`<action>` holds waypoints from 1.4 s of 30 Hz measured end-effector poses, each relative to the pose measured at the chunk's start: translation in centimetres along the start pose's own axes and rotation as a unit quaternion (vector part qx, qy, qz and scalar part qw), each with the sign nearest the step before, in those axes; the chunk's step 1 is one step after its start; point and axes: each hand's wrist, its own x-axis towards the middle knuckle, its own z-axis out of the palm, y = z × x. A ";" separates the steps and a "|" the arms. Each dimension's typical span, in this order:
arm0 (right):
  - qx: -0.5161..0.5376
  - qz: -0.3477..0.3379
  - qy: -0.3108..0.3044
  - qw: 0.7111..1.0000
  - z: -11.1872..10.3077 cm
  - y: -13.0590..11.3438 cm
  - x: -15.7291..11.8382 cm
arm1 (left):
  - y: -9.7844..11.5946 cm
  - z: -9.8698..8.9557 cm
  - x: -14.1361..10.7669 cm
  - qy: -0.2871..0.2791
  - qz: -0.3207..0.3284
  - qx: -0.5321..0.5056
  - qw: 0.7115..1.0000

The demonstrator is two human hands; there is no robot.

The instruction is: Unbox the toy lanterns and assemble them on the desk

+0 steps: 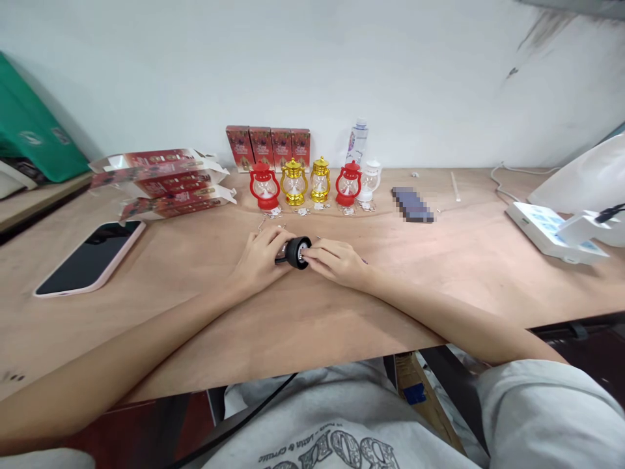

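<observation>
A black lantern (295, 253) lies on its side just above the table, its round base turned to the right. My left hand (266, 256) is wrapped round its clear body. The fingertips of my right hand (336, 262) are pressed together at the open underside of the base; whether they pinch a small part there is hidden. Behind my hands stand a red lantern (265, 187), a gold lantern (294, 184), a second gold lantern (320, 180), another red lantern (348, 185) and a white lantern (370, 182), with small pieces in front of them.
Red boxes (271, 146) and a water bottle (357, 140) stand by the wall. Flattened cartons (168, 182) and a pink-edged phone (90, 258) lie left. To the right are a dark phone (413, 204), a white power strip (554, 231) and a white bag (583, 176).
</observation>
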 end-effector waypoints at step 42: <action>0.072 0.073 -0.020 0.995 0.2 -0.1 0.0 | 0.0 -0.1 0.2 -0.023 -0.025 -0.002 0.999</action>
